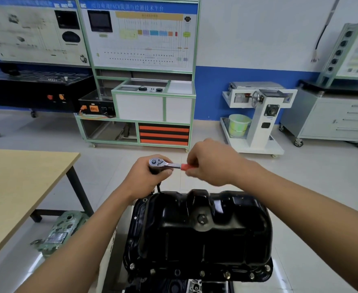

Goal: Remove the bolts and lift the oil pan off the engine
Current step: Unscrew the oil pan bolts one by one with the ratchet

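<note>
Black oil pan (199,235) is sitting at 6 o'clock, bolts (226,274) lining its near flange. Past its far edge, the left hand (146,176) is gripping a ratchet (168,164) head, the right hand (214,163) pinching its red handle — open floor lying beyond, table (15,187) edge at 9 o'clock.

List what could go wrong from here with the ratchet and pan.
1. The right hand only pinches the red handle of the ratchet; on a hard pull it may slip, and knuckles could hit the pan.
2. Bolts sit in the pan's near flange; lifting now could bend it.
</note>
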Available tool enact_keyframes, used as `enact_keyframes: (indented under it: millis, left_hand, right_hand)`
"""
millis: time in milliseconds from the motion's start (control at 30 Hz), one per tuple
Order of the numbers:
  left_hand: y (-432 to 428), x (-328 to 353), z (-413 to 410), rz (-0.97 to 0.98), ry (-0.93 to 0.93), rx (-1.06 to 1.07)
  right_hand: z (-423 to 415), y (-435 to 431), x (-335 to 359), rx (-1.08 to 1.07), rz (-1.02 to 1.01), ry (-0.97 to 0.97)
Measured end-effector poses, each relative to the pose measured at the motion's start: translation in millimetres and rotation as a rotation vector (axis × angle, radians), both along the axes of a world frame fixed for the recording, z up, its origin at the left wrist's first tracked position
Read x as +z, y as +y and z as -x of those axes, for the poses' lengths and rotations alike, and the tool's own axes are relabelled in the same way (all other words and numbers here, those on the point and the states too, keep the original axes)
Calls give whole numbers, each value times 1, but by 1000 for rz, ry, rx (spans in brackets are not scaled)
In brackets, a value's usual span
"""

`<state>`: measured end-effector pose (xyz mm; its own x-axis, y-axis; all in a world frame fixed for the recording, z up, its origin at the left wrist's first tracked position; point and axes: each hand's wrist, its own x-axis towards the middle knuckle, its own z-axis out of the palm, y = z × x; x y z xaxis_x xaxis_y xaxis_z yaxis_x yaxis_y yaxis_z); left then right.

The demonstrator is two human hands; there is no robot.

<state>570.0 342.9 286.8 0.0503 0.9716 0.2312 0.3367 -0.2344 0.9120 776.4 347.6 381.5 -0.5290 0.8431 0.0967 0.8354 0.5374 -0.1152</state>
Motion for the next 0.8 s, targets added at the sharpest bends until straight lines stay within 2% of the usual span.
enact_keyframes:
  millis: [100, 300, 533, 667, 800]
  left_hand:
    - [-2, 1, 0, 67, -33, -103]
    - [0, 7, 7, 164, -13, -221]
    - [8, 3, 0, 101, -11, -103]
    - [9, 3, -4, 47, -8, -74]
    - [9, 1, -10, -19, -4, -30]
  right_hand:
    - [6, 20, -3, -25, -110, -17]
    - [18, 40, -15, 21, -154, 41]
    - [7, 31, -11, -48, -151, -69]
    - [6, 13, -2, -33, -58, -118]
    - [16, -4, -3, 48, 110, -39]
